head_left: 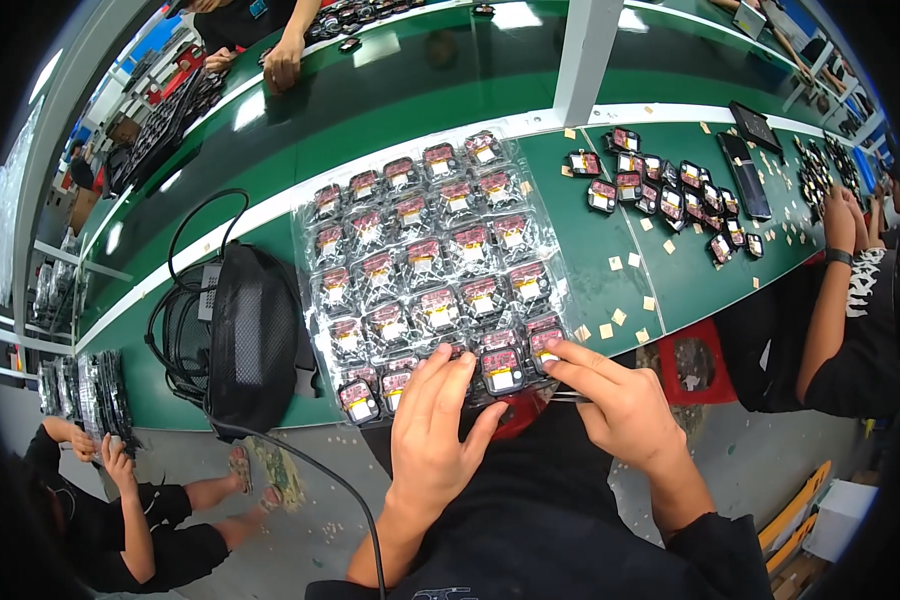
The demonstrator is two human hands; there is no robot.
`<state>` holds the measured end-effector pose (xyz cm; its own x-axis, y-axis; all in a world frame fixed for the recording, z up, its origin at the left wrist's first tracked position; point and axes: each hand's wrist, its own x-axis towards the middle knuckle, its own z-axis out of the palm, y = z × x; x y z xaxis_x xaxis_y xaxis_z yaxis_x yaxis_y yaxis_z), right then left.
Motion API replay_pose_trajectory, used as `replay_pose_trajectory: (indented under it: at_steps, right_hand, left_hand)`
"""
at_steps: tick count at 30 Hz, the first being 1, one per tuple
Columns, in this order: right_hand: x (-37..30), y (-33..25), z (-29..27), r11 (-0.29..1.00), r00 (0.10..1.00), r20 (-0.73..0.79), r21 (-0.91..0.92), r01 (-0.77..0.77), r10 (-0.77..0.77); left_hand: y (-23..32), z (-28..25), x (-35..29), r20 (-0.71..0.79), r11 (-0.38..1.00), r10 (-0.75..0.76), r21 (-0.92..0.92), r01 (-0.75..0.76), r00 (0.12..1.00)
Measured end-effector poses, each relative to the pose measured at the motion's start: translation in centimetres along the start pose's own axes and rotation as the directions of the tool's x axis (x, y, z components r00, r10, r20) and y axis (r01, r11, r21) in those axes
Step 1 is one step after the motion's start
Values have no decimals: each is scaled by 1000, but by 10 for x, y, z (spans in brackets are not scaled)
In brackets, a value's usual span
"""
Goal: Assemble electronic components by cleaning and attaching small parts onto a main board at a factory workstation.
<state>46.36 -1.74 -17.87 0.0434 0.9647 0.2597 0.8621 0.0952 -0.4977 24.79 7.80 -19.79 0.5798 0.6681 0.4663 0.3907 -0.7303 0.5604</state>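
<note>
A clear plastic blister tray (303, 275) lies on the green bench before me, its pockets filled with small black watch-like cases (423, 258) showing reddish insides and white and yellow patches. My left hand (435, 430) rests at the tray's near edge, fingers stretched and thumb apart, fingertips touching a case in the nearest row. At the near right corner, my right hand (620, 400) has its bent fingers on a small black case (543, 343). Between the hands one case (501, 371) sits raised over the row. A thin metallic edge shows under my right hand; its kind is unclear.
A black mesh bag (255, 330) with a cable stands left of the tray. Loose cases (670, 190) and small beige squares (618, 316) lie scattered to the right, near a long black box (743, 175). Other people work at left, right and across the bench. A white post (578, 65) rises behind.
</note>
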Motion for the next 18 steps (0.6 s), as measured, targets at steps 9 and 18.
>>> replay_pose_trajectory:
  at_steps: [9, 18]
  right_hand:
    - [0, -3, 7, 998, 1000, -9, -63, -6, 6]
    - [2, -7, -2, 991, 996, 87, -130, -14, 25]
  left_hand:
    - [3, 0, 5, 4, 999, 0, 45, 0, 1000]
    - [6, 0, 7, -6, 999, -4, 51, 5, 1000]
